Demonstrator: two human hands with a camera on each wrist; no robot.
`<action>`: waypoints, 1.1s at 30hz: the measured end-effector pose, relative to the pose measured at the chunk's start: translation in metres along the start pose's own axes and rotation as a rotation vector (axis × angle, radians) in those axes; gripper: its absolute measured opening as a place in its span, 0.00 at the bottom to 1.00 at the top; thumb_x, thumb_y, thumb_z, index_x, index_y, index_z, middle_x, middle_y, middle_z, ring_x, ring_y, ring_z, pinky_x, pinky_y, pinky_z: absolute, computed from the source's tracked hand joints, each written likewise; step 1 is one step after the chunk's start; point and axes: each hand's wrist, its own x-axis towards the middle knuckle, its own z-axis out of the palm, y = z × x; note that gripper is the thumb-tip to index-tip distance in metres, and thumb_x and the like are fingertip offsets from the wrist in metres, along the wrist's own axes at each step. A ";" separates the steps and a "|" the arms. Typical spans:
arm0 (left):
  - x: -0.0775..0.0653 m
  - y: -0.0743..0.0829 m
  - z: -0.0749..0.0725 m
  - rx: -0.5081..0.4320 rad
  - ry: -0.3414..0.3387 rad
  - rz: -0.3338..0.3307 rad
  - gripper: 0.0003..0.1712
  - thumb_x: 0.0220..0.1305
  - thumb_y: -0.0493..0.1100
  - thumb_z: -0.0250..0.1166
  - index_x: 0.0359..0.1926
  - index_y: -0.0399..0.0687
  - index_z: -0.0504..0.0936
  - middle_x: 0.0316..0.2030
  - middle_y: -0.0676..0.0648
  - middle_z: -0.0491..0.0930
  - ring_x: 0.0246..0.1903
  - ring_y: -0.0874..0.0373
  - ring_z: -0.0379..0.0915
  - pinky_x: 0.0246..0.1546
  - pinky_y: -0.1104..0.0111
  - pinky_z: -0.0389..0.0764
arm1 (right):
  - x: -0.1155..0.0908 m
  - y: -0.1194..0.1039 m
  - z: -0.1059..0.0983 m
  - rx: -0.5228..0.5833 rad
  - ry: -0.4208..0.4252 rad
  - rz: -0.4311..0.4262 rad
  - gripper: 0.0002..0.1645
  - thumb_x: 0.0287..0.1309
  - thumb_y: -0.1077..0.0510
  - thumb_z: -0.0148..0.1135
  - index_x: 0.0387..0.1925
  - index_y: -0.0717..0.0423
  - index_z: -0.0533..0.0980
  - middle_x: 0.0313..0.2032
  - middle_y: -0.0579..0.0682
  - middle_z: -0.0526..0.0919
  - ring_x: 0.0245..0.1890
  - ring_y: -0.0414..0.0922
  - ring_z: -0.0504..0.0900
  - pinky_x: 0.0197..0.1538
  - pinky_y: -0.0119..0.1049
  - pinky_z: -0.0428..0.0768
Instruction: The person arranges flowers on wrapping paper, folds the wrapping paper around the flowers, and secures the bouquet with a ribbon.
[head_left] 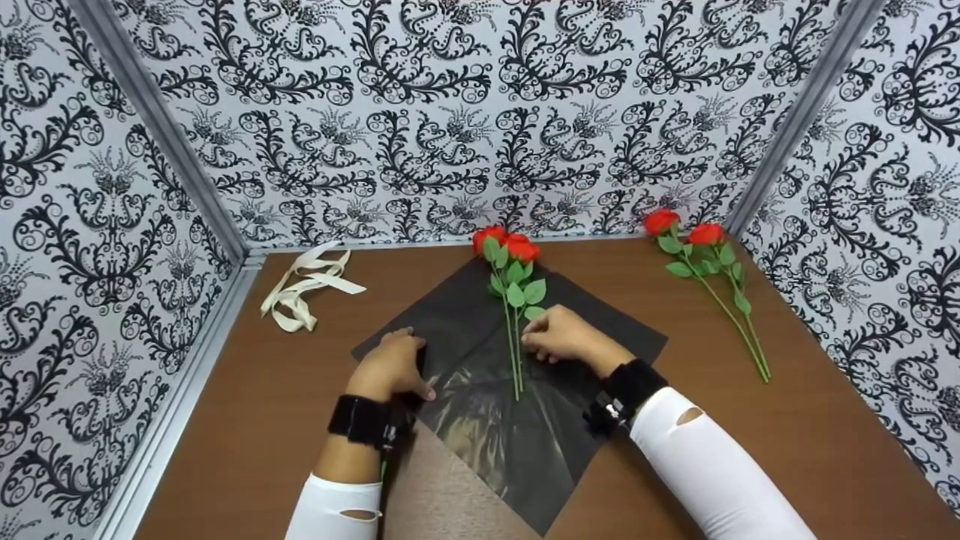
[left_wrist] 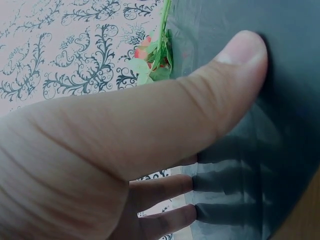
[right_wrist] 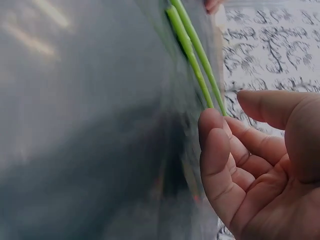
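While splaying left hand point(head_left: 391, 365) on glossy black sheet point(head_left: 465, 352), loosely curled right hand point(head_left: 566, 335) beside long-stemmed red roses point(head_left: 514, 294). Held thumb point(right_wrist: 270, 106) apart.

The black square sheet point(head_left: 465, 345) looks like thin, glossy, creased plastic; the brown flat counter point(head_left: 240, 405) resembles smooth wood; the looped cream ribbon point(head_left: 294, 306) resembles matt cloth.

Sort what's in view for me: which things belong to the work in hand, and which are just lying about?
In hand:
black sheet, under the left hand
two red roses on it, right hand at their stems

Lying about, though possibly wanted later:
cream ribbon, left of the sheet
two other roses, right of the sheet
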 end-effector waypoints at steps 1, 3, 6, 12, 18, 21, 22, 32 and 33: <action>0.000 -0.001 0.000 0.000 0.001 0.002 0.62 0.38 0.55 0.91 0.75 0.43 0.73 0.81 0.35 0.59 0.80 0.31 0.52 0.73 0.38 0.68 | 0.000 0.002 -0.005 0.008 0.009 0.004 0.12 0.67 0.54 0.69 0.46 0.56 0.89 0.31 0.56 0.91 0.24 0.45 0.88 0.27 0.38 0.87; 0.000 -0.001 0.000 0.000 0.000 0.003 0.62 0.38 0.55 0.91 0.75 0.43 0.73 0.81 0.35 0.59 0.80 0.31 0.53 0.73 0.39 0.68 | -0.001 0.006 -0.015 0.026 0.036 0.016 0.13 0.68 0.55 0.69 0.48 0.58 0.87 0.33 0.58 0.91 0.25 0.45 0.88 0.27 0.38 0.87; 0.000 -0.001 0.000 0.003 0.004 0.003 0.62 0.38 0.55 0.91 0.74 0.42 0.74 0.81 0.35 0.60 0.80 0.32 0.54 0.73 0.40 0.70 | -0.004 0.017 -0.037 0.031 0.084 0.023 0.15 0.69 0.55 0.68 0.49 0.60 0.86 0.36 0.61 0.91 0.25 0.44 0.88 0.28 0.38 0.87; -0.001 0.001 -0.001 0.004 -0.002 -0.006 0.62 0.38 0.54 0.91 0.74 0.42 0.73 0.81 0.34 0.59 0.79 0.30 0.54 0.73 0.39 0.69 | -0.020 0.050 -0.091 0.006 0.222 0.058 0.19 0.70 0.54 0.68 0.54 0.64 0.84 0.42 0.69 0.90 0.27 0.47 0.90 0.30 0.39 0.88; -0.002 0.004 -0.002 0.002 -0.003 -0.007 0.61 0.39 0.53 0.91 0.75 0.42 0.73 0.80 0.34 0.60 0.79 0.30 0.54 0.72 0.39 0.70 | -0.052 0.099 -0.138 -0.053 0.349 0.126 0.25 0.71 0.53 0.65 0.59 0.70 0.80 0.46 0.70 0.88 0.31 0.50 0.91 0.34 0.40 0.89; -0.002 0.004 -0.003 0.010 0.005 -0.005 0.62 0.38 0.54 0.91 0.74 0.42 0.74 0.80 0.34 0.60 0.79 0.31 0.55 0.72 0.40 0.71 | -0.068 0.123 -0.154 -0.082 0.445 0.161 0.25 0.72 0.53 0.64 0.58 0.70 0.80 0.44 0.69 0.89 0.30 0.49 0.90 0.33 0.38 0.88; -0.002 0.004 -0.003 0.013 0.006 -0.006 0.62 0.38 0.54 0.91 0.74 0.42 0.74 0.80 0.34 0.61 0.79 0.31 0.55 0.72 0.40 0.71 | -0.074 0.130 -0.158 -0.100 0.484 0.174 0.25 0.72 0.52 0.63 0.57 0.69 0.81 0.45 0.69 0.89 0.33 0.50 0.90 0.36 0.38 0.87; -0.001 0.002 0.000 0.021 0.002 -0.009 0.61 0.39 0.54 0.91 0.74 0.44 0.74 0.80 0.37 0.61 0.79 0.32 0.55 0.71 0.40 0.71 | -0.125 0.166 -0.183 -0.094 0.669 0.342 0.29 0.73 0.48 0.58 0.62 0.66 0.79 0.63 0.73 0.79 0.62 0.70 0.77 0.68 0.65 0.73; 0.000 0.002 0.000 0.025 0.002 -0.008 0.61 0.39 0.54 0.91 0.74 0.44 0.74 0.80 0.37 0.61 0.79 0.32 0.56 0.71 0.40 0.71 | -0.129 0.167 -0.186 -0.092 0.670 0.347 0.29 0.72 0.48 0.58 0.62 0.66 0.78 0.63 0.73 0.79 0.61 0.70 0.78 0.67 0.64 0.74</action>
